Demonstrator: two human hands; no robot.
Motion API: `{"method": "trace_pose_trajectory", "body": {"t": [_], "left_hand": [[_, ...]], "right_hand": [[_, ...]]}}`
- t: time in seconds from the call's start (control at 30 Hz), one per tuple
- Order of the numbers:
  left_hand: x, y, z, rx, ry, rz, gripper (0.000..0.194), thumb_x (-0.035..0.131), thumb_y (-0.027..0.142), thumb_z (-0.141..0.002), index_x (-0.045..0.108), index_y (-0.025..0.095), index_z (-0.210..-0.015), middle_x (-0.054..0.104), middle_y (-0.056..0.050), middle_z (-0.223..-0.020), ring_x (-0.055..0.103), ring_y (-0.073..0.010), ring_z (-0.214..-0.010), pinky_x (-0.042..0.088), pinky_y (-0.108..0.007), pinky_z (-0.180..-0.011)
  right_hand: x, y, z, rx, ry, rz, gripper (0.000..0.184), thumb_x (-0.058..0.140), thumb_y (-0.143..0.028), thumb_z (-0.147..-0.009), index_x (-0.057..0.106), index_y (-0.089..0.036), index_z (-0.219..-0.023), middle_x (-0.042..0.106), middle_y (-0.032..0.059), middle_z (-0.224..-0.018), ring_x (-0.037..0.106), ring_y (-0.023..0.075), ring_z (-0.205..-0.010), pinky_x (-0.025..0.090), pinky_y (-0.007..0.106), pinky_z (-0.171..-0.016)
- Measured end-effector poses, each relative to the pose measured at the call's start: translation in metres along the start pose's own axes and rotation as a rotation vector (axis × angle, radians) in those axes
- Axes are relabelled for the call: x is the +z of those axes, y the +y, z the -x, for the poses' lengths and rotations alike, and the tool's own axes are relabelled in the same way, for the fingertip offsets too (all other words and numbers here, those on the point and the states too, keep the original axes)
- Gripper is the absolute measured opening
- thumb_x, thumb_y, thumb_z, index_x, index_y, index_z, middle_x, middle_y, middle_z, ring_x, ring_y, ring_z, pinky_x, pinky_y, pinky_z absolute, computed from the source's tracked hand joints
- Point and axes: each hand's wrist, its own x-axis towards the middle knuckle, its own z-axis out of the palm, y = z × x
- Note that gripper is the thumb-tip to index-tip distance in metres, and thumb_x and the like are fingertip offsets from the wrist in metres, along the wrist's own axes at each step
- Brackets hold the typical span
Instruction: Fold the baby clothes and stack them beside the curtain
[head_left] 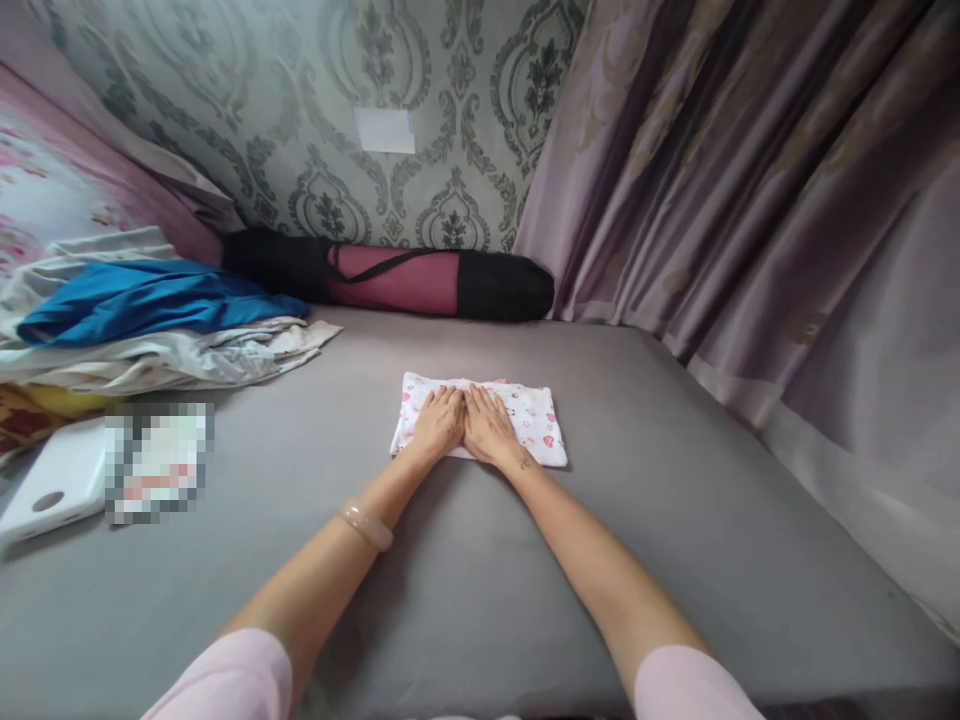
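both hands flat on the folded cloth, fingers released

folded cloth (536, 420): white with pink and red print, hearts among the motifs; lies on the grey sheet (465, 610), directly under both hands. left hand (442, 418) presses palm down on its left part, right hand (489, 428) palm down near its middle. fingers of both hands extended and unclenched, grasping nothing; fingertips point forward, close to the cloth's far edge. hands side by side, thumb sides together. more cloth shows to the right of the right hand than to the left of the left.

writing: print on the flat item (161, 460) at left is pixelated, unreadable. dark mark (525, 462) on the right wrist too small to make out.

arms: pale bangle (366, 525) on the left forearm; light pink sleeves (240, 675) on both arms.

surroundings: white object (64, 475) with a round dark spot, just beside the flat item. behind these, pile of clothes (172, 365), blue garment (150, 300) on top. long black and dark pink bag (405, 280) with a black strap lies along the patterned wall (285, 90). pale rectangle (386, 131) on the wall. mauve curtain (675, 180) hangs at right.
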Motion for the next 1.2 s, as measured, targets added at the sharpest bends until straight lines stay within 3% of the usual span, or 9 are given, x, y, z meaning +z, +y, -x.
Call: {"method": "trace_pose_trajectory", "body": {"t": [0.23, 0.43, 0.67, 0.9, 1.2], "left_hand": [[-0.007, 0.002, 0.008, -0.071, -0.056, -0.113, 0.046, 0.029, 0.029, -0.100, 0.049, 0.014, -0.139, 0.046, -0.014, -0.149, 0.035, -0.0301, -0.141, 0.025, -0.049, -0.116], [-0.010, 0.002, 0.011, -0.159, -0.018, -0.203, 0.052, 0.032, 0.045, -0.098, 0.049, 0.022, -0.142, 0.043, -0.012, -0.151, 0.032, -0.0379, -0.141, 0.021, -0.058, -0.114], [-0.014, -0.001, 0.012, -0.275, -0.039, -0.223, 0.071, 0.034, 0.059, -0.094, 0.040, 0.012, -0.147, 0.035, -0.023, -0.153, 0.028, -0.0383, -0.143, 0.025, -0.056, -0.112], [-0.019, -0.005, 0.014, -0.290, -0.073, -0.180, 0.086, 0.033, 0.067, -0.091, 0.034, 0.004, -0.148, 0.032, -0.025, -0.155, 0.025, -0.0352, -0.146, 0.024, -0.048, -0.115], [-0.028, -0.011, 0.018, -0.235, -0.133, -0.164, 0.078, 0.031, 0.063, -0.094, 0.033, 0.009, -0.150, 0.029, -0.021, -0.157, 0.025, -0.0323, -0.146, 0.023, -0.046, -0.116]], "right_hand": [[0.005, 0.010, 0.001, -0.015, 0.039, 0.021, 0.058, 0.025, -0.029, -0.098, 0.033, -0.005, -0.151, 0.026, 0.0121, -0.160, 0.021, 0.0230, -0.148, 0.010, 0.039, -0.121], [0.005, 0.026, 0.006, 0.057, 0.065, 0.042, 0.060, 0.024, -0.034, -0.099, 0.033, -0.005, -0.151, 0.025, 0.0127, -0.160, 0.021, 0.0247, -0.148, 0.012, 0.043, -0.121], [0.002, 0.038, 0.014, 0.120, 0.092, 0.094, 0.060, 0.027, -0.035, -0.100, 0.033, -0.005, -0.151, 0.026, 0.0140, -0.159, 0.023, 0.0251, -0.147, 0.013, 0.042, -0.120], [-0.004, 0.060, 0.026, 0.169, 0.114, 0.135, 0.058, 0.025, -0.036, -0.100, 0.037, -0.006, -0.149, 0.029, 0.0114, -0.159, 0.023, 0.0270, -0.147, 0.014, 0.044, -0.120], [-0.015, 0.095, 0.044, 0.245, 0.066, 0.122, 0.062, 0.021, -0.040, -0.101, 0.030, -0.004, -0.151, 0.027, 0.0152, -0.159, 0.022, 0.0256, -0.147, 0.023, 0.039, -0.117]]}}
